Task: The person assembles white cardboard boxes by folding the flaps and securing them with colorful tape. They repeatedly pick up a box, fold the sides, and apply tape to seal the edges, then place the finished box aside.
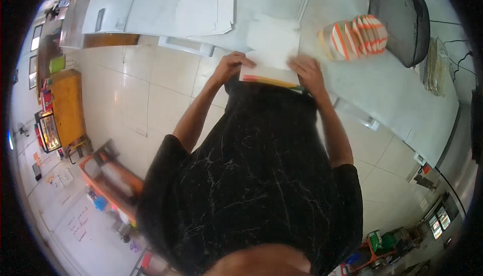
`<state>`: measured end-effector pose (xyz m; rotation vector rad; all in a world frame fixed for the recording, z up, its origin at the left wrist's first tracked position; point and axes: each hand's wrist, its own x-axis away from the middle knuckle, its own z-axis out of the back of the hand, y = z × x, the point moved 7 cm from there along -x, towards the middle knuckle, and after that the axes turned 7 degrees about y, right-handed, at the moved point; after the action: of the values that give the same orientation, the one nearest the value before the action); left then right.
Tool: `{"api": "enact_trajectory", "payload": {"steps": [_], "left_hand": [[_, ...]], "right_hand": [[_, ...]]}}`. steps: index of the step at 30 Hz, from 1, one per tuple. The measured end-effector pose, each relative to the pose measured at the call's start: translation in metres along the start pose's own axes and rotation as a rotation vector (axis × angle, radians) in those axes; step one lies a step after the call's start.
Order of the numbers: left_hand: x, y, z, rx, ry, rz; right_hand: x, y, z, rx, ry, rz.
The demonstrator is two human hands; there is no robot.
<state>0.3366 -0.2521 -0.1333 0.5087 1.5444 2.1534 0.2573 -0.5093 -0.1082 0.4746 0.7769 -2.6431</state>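
Observation:
A white paper or card piece [269, 64] lies at the table's near edge, right in front of my body. Red and yellow stripes run along its near side. My left hand [231, 68] is closed on the left edge of this piece, with the thumb on top. At the right edge is my right hand [308, 73], smeared by motion, so whether its fingers grip the piece is unclear. Just beyond, a pale sheet [274, 32] lies flat on the table. To the right sits a leaning row of orange-and-white striped folded paper pieces [359, 38].
White cut sheets [206, 7] are stacked at the far left of the pale table [347, 77]. A black-edged grey panel [402, 17] stands at the far right, beside clear plastic packets [436, 69]. Below the table's edge, a drawer [187, 45] juts out.

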Motion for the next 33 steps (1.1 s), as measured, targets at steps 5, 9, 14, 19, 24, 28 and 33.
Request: {"api": "enact_trajectory", "payload": {"steps": [5,9,14,19,24,28,33], "left_hand": [[0.004,0.023,0.002,-0.218,0.04,-0.099],[-0.007,0.038,-0.011,-0.48,-0.007,-0.232],[-0.022,-0.006,-0.018,-0.398,-0.072,-0.229],[-0.023,-0.001,-0.024,-0.311,-0.073,-0.165],[-0.03,-0.015,-0.019,-0.328,0.08,0.196],[-0.038,-0.014,-0.015,-0.362,0.159,0.51],[-0.036,-0.016,-0.013,-0.021,0.198,0.373]], "right_hand": [[0.001,0.002,-0.003,-0.159,0.052,-0.074],[-0.002,0.007,0.007,-0.265,0.072,-0.15],[0.0,0.015,-0.008,-0.254,0.017,-0.132],[0.004,0.028,-0.03,-0.251,-0.007,-0.096],[-0.009,0.046,-0.047,-0.215,-0.237,-0.723],[-0.017,0.055,-0.042,0.063,-0.329,-1.01],[-0.028,0.038,-0.024,-0.316,-0.066,-0.839]]}}
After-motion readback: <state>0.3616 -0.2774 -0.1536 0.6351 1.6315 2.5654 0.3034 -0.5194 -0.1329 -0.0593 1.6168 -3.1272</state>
